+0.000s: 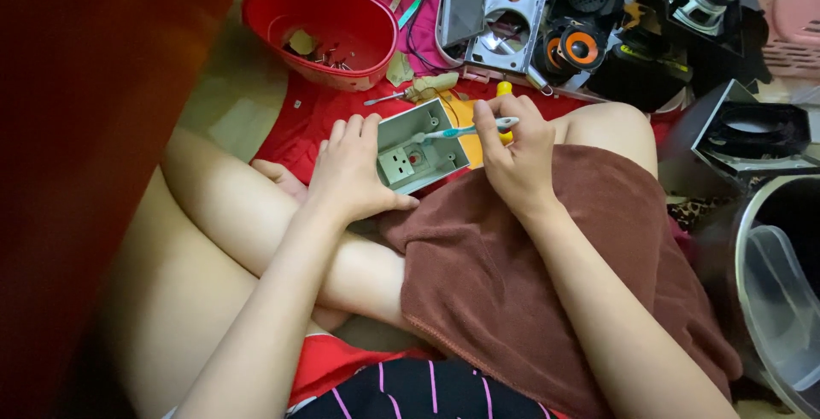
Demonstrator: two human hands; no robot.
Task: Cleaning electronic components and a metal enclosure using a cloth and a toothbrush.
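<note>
Two hands, left hand gripping one grey box, right hand pinching one toothbrush

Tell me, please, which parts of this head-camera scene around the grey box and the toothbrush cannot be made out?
- Head view: the near left side of the grey box is covered by the left hand.
- The toothbrush handle end is wrapped inside the right hand.
- The small bits in the red basin are too small to identify.
- The clear tub is cut off by the right edge.

Floor, red cloth, red basin, speaker parts
</note>
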